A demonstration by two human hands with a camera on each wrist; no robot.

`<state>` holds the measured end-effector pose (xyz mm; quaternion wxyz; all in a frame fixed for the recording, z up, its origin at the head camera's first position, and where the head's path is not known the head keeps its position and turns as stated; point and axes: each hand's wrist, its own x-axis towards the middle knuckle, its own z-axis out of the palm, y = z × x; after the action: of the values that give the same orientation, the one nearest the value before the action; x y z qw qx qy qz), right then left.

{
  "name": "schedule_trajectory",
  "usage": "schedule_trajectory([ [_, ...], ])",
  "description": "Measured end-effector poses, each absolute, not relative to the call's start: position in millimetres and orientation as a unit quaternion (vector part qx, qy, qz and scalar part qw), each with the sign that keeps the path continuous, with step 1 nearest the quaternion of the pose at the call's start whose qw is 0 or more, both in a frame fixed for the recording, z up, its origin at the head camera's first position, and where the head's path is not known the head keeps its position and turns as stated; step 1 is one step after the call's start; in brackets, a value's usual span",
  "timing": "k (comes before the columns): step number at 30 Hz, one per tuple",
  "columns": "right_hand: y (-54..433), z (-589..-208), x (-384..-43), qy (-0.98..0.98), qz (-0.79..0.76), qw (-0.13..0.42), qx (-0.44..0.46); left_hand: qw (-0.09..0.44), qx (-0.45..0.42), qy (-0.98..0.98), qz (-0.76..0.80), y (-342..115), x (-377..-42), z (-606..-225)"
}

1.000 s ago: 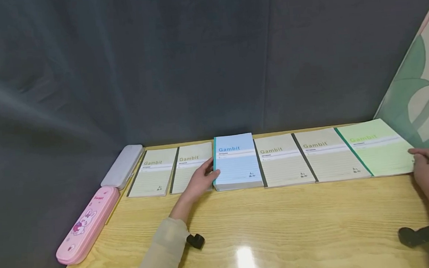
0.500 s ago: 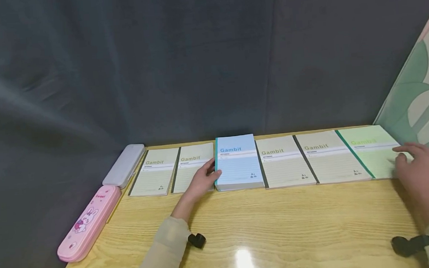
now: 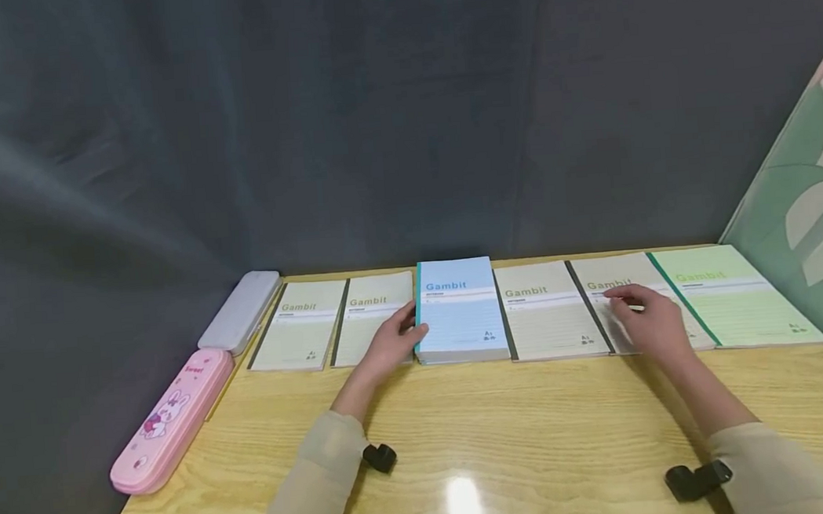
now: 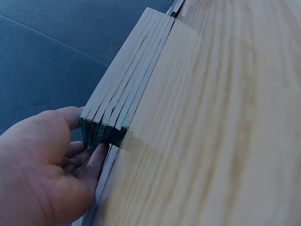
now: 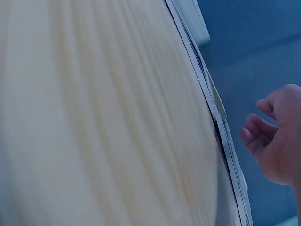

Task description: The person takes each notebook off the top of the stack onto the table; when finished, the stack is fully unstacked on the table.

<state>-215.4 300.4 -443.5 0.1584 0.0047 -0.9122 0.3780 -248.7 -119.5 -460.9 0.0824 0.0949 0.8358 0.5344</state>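
In the head view, a stack of blue notebooks (image 3: 457, 309) with teal spines lies in the middle of a row along the table's back. My left hand (image 3: 388, 341) holds it at the spine side, the thumb at the cover's edge. The left wrist view shows the thumb and fingers of this hand (image 4: 51, 160) around the corner of the stacked notebooks (image 4: 127, 70). Loosely curled and holding nothing, my right hand (image 3: 652, 321) hovers over a beige notebook (image 3: 613, 264), partly covering it. Left of it lies another beige notebook (image 3: 545, 312); the green notebook (image 3: 746, 299) is at the right end.
Left of the stack lie two more pale notebooks (image 3: 299, 327). A white case (image 3: 239, 311) and a pink pencil case (image 3: 174, 421) line the wooden table's (image 3: 522, 439) left edge. A dark curtain (image 3: 376, 133) hangs behind, with a patterned panel (image 3: 805, 209) at right.
My right hand has let go of the green notebook's right edge, which now lies flat, and moved left over the beige notebook. The left hand stays at the blue stack.
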Motion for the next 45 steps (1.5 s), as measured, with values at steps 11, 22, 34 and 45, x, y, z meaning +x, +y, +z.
schedule_trajectory([
  [11, 221.2, -465.5, -224.4, -0.896, 0.431, 0.099, 0.018, 0.088, 0.1, 0.836, 0.532, -114.5, -251.6, -460.6],
  [22, 167.2, -461.9, -229.9, -0.876, 0.477, 0.061, 0.046, 0.082, 0.101, 0.839, 0.529, -113.8, -253.3, -461.2],
  [34, 150.0, -461.6, -229.8, -0.861, 0.5, 0.074, 0.053, 0.082, 0.097, 0.835, 0.536, -123.2, -247.8, -458.5],
  [45, 155.5, -461.9, -226.8, -0.861, 0.503, 0.071, 0.01, 0.077, 0.11, 0.822, 0.553, -121.3, -248.4, -460.7],
])
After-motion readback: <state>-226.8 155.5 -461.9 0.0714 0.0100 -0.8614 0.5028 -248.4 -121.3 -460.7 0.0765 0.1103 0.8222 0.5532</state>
